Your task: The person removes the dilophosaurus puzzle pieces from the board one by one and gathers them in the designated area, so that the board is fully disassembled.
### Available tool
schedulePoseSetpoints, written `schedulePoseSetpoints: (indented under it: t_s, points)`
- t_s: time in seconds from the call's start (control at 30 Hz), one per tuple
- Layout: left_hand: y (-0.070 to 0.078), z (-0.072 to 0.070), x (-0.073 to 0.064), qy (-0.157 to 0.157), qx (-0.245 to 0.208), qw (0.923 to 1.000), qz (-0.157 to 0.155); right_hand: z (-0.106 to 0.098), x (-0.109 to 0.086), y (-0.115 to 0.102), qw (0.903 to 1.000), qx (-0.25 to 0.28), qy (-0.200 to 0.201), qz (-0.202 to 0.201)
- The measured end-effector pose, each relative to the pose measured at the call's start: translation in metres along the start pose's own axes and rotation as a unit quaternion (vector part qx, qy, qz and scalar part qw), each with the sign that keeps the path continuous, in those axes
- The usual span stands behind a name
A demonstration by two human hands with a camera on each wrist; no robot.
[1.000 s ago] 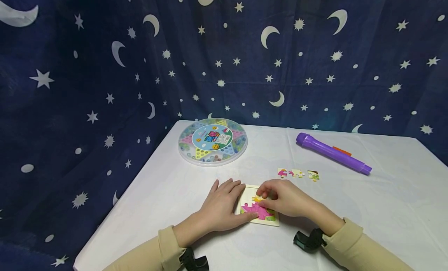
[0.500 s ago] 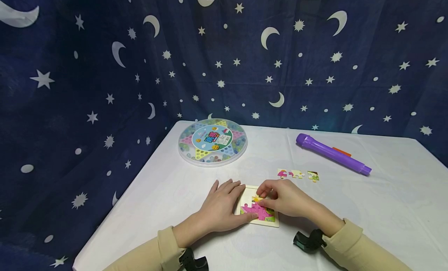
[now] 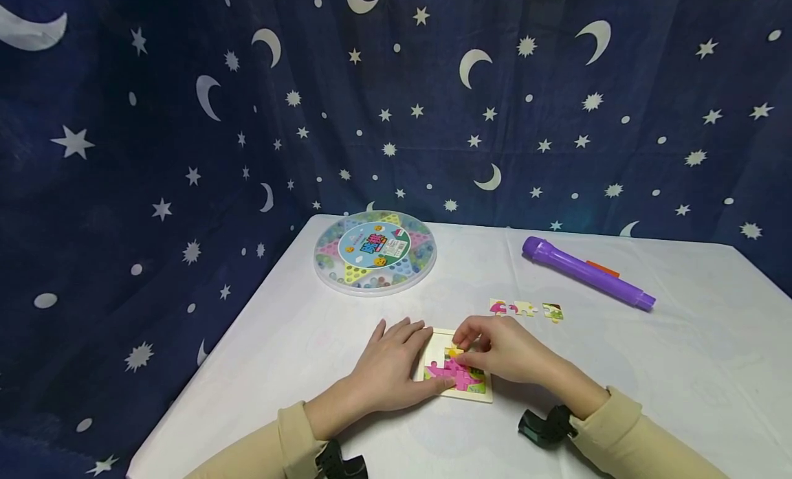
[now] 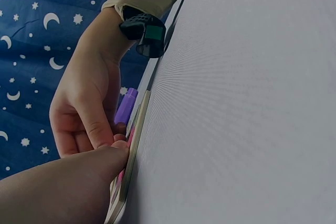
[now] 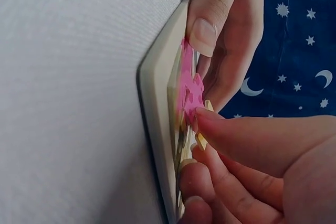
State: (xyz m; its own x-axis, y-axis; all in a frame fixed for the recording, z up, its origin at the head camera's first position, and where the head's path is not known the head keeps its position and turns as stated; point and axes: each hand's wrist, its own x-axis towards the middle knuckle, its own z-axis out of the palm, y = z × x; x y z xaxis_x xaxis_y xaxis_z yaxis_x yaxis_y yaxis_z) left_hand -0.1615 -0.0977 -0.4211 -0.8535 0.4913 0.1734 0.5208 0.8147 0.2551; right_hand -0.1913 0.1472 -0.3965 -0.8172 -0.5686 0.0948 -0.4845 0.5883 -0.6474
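Observation:
A small wooden jigsaw tray [image 3: 476, 398] lies in front of the person, with pink and green pieces [image 3: 459, 377] in its near part. The left hand [image 3: 390, 370] rests at the tray's left side, fingers extended, and its thumb lies over the near rim and pink pieces. Between thumb and fingers, the right hand [image 3: 510, 352] pinches a yellow puzzle piece [image 5: 201, 139] over the tray, tilted in the right wrist view. That hand partly hides the tray's right side. Several loose pieces [image 3: 524, 308] lie beyond the right hand.
A round marble board game [image 3: 375, 252] in a clear case stands at the back left. To the back right lies a purple microphone-shaped tube [image 3: 588, 273] with an orange item [image 3: 603, 269] behind it. A dark starry curtain [image 3: 396, 108] hangs behind the white table [image 3: 680, 369].

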Motion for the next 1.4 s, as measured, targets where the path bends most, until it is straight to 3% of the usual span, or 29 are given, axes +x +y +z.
schedulePoseSetpoints:
  t_s: [0.57,0.87,1.23,1.4]
  points:
    - [-0.001,-0.002,0.0,-0.005,-0.003,1.0,0.001,-0.001,-0.001,0.002,0.9998,0.013,-0.014,-0.008]
    - [-0.004,-0.004,-0.001,0.0,-0.008,0.9999,0.01,-0.003,-0.001,0.004,0.9976,0.064,-0.024,0.012]
    - [-0.005,-0.005,-0.002,0.004,-0.012,0.9998,0.013,-0.028,-0.004,0.011,0.9918,0.1,-0.067,0.045]
    - [-0.005,-0.004,-0.002,0.001,-0.01,0.9999,0.012,-0.042,-0.007,0.021,0.9926,0.092,-0.059,0.053]
